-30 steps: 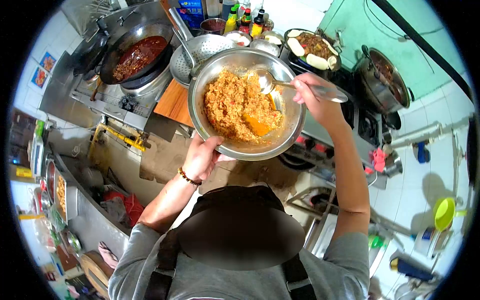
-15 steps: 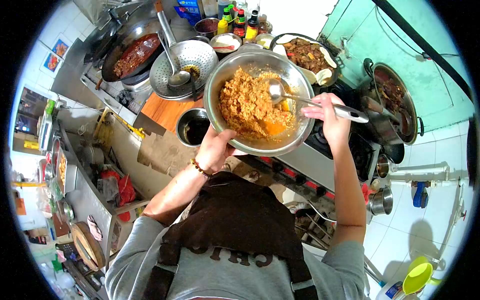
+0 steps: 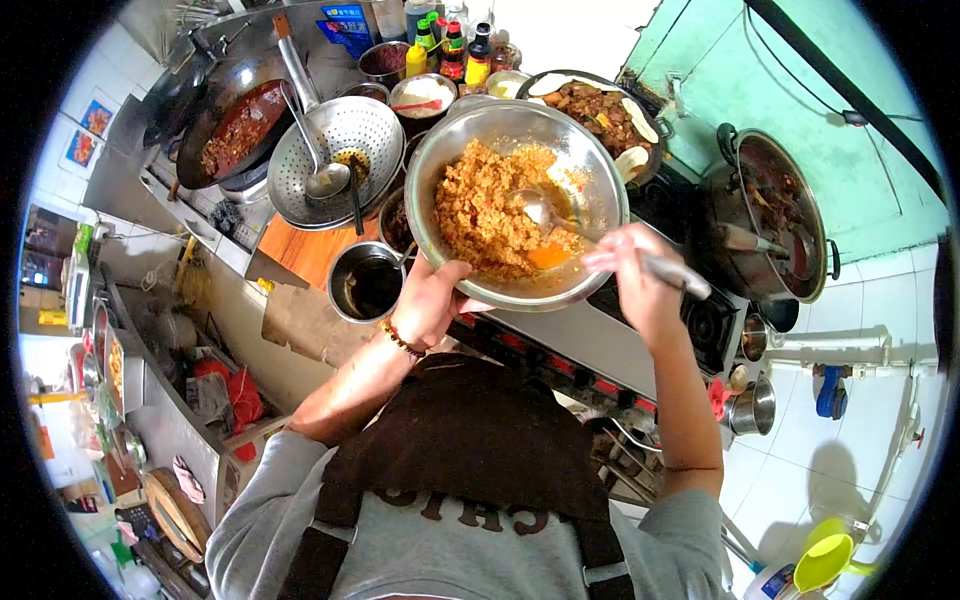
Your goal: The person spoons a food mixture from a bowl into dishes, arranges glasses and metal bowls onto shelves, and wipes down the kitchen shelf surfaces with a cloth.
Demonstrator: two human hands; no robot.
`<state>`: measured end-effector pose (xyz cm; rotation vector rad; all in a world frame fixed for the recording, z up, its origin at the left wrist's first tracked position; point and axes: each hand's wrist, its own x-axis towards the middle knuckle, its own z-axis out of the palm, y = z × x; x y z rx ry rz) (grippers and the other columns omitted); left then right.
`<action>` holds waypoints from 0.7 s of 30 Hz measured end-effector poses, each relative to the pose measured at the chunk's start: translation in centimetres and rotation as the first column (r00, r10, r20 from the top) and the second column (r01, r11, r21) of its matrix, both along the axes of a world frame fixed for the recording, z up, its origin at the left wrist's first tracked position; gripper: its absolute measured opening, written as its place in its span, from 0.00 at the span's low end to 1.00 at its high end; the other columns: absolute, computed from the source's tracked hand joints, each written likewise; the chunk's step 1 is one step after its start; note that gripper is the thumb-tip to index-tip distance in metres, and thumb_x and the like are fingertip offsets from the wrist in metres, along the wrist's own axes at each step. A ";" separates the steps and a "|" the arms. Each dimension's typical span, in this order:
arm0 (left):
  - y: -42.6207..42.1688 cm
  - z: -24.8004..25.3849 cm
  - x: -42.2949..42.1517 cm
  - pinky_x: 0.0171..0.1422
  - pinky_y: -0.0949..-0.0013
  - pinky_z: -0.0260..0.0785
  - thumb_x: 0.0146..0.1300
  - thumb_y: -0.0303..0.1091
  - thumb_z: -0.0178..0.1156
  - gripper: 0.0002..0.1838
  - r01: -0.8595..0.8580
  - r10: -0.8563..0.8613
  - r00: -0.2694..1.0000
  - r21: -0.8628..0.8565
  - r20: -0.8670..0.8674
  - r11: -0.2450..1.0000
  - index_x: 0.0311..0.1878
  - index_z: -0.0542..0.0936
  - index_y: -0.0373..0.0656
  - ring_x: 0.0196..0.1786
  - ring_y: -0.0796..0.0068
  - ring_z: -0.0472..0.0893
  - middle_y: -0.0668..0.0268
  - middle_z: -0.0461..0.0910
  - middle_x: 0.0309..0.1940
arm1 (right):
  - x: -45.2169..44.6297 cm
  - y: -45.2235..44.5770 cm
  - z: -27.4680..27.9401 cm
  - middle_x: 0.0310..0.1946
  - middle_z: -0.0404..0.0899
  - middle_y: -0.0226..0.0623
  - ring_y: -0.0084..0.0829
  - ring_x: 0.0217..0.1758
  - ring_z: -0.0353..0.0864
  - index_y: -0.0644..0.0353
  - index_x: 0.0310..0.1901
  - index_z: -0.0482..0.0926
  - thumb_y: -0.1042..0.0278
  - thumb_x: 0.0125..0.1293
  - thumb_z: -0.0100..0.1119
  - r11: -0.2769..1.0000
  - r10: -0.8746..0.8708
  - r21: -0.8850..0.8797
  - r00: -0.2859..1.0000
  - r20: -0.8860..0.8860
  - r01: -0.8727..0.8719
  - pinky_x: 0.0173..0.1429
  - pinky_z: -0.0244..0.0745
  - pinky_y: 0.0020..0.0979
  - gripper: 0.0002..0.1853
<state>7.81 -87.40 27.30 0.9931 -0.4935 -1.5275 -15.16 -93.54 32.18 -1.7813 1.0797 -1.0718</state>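
Note:
My left hand (image 3: 430,302) grips the near left rim of a large steel mixing bowl (image 3: 598,190), thumb over the edge and fingers beneath. Inside lies a heap of crumbly orange-brown food (image 3: 475,205), with orange oil pooled on its near right side. The fingers of my right hand (image 3: 645,280) are wrapped round the handle of a metal ladle (image 3: 530,205). Its round head rests against the food near the bowl's middle. The bowl is held up in front of my apron and tilted toward me.
A wok (image 3: 215,165) with red sauce and a perforated strainer (image 3: 370,130) stand at the left. Bottles (image 3: 452,50) line the back. A pan of stew (image 3: 590,105) sits behind the bowl, a deep pot (image 3: 740,240) at right. A small dark-filled pot (image 3: 345,290) is beside my left hand.
The ladle's head has moved left and toward me through the food, with my right hand shifting left and nearer. My left hand still holds the bowl. The whole view has shifted slightly.

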 end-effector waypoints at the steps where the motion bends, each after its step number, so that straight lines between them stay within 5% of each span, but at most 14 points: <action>1: -0.1 0.4 0.2 0.39 0.58 0.80 0.60 0.21 0.44 0.22 0.016 -0.016 1.000 0.025 0.009 1.000 0.59 0.57 0.34 0.44 0.59 0.79 0.53 0.72 0.49 | -0.1 -0.8 0.0 0.25 0.80 0.40 0.26 0.27 0.81 0.67 0.30 0.74 0.65 0.68 0.44 0.998 -0.064 -0.001 0.998 0.015 0.064 0.33 0.76 0.24 0.15; 3: -0.3 0.2 0.4 0.40 0.58 0.80 0.60 0.21 0.44 0.22 0.020 -0.021 1.000 0.016 0.006 1.000 0.59 0.57 0.34 0.44 0.59 0.79 0.53 0.71 0.49 | -0.1 -1.7 -0.4 0.24 0.80 0.39 0.27 0.27 0.81 0.67 0.31 0.74 0.65 0.68 0.44 0.986 -0.168 -0.023 0.986 -0.013 0.167 0.34 0.75 0.24 0.14; 4: -0.5 0.2 0.5 0.40 0.58 0.80 0.60 0.21 0.44 0.22 0.019 -0.019 1.000 0.011 0.000 1.000 0.59 0.57 0.35 0.45 0.59 0.79 0.53 0.71 0.49 | -0.1 -1.6 -0.4 0.27 0.79 0.41 0.29 0.30 0.82 0.68 0.33 0.72 0.66 0.70 0.41 0.989 -0.147 -0.057 0.975 -0.166 0.139 0.38 0.77 0.27 0.14; 6: -0.7 -0.1 0.9 0.41 0.58 0.80 0.60 0.21 0.44 0.22 0.015 -0.015 1.000 0.002 0.018 1.000 0.59 0.57 0.34 0.45 0.59 0.78 0.52 0.71 0.49 | 0.4 -0.7 -0.1 0.28 0.80 0.39 0.28 0.31 0.81 0.67 0.33 0.74 0.67 0.69 0.43 0.960 0.053 -0.253 0.967 -0.251 -0.118 0.39 0.75 0.26 0.13; 10: -1.0 -0.8 2.1 0.41 0.59 0.80 0.61 0.21 0.43 0.22 0.018 -0.018 1.000 0.037 0.000 0.999 0.59 0.56 0.34 0.46 0.59 0.78 0.51 0.70 0.50 | 0.6 -1.2 0.7 0.28 0.77 0.42 0.31 0.31 0.79 0.67 0.34 0.74 0.73 0.63 0.52 0.986 -0.030 -0.169 0.967 -0.255 -0.014 0.36 0.73 0.28 0.05; 11: -0.9 -0.5 2.2 0.40 0.59 0.80 0.60 0.21 0.42 0.23 0.009 -0.009 1.000 0.019 0.002 1.000 0.60 0.55 0.34 0.45 0.59 0.78 0.51 0.69 0.51 | 0.5 -1.8 0.9 0.28 0.76 0.41 0.33 0.31 0.79 0.67 0.34 0.73 0.74 0.63 0.52 0.954 -0.094 -0.300 0.927 -0.364 -0.021 0.36 0.72 0.29 0.05; 14: -0.8 -0.6 2.9 0.40 0.59 0.81 0.60 0.20 0.41 0.24 -0.002 0.002 1.000 -0.015 0.024 1.000 0.61 0.54 0.34 0.45 0.58 0.79 0.50 0.69 0.51 | 0.9 -1.3 0.5 0.29 0.76 0.42 0.31 0.32 0.79 0.67 0.34 0.73 0.74 0.63 0.50 0.969 -0.037 -0.241 0.932 -0.362 -0.055 0.36 0.72 0.28 0.05; 16: -0.9 -1.3 3.4 0.40 0.59 0.81 0.60 0.20 0.41 0.24 -0.010 0.010 1.000 -0.017 0.006 1.000 0.61 0.53 0.35 0.45 0.59 0.78 0.51 0.69 0.51 | 1.8 -0.8 0.3 0.27 0.77 0.43 0.30 0.31 0.80 0.68 0.33 0.72 0.73 0.65 0.47 0.985 -0.014 -0.166 0.948 -0.319 -0.041 0.36 0.74 0.27 0.07; 18: -1.0 -1.2 3.7 0.40 0.60 0.81 0.60 0.20 0.41 0.24 -0.007 0.007 1.000 -0.002 0.007 1.000 0.61 0.53 0.35 0.45 0.59 0.78 0.51 0.69 0.51 | 2.0 -0.9 -1.1 0.25 0.77 0.44 0.30 0.29 0.82 0.69 0.31 0.70 0.70 0.68 0.42 0.979 -0.020 0.204 0.991 0.130 -0.007 0.34 0.77 0.26 0.11; 21: -0.9 -1.2 4.2 0.40 0.60 0.81 0.60 0.21 0.41 0.24 -0.003 0.003 1.000 0.005 0.016 1.000 0.61 0.53 0.35 0.45 0.59 0.78 0.51 0.69 0.51 | 2.0 -2.5 -1.8 0.25 0.76 0.46 0.37 0.28 0.83 0.68 0.32 0.69 0.66 0.68 0.42 0.944 -0.183 0.316 0.944 0.275 0.091 0.32 0.81 0.29 0.13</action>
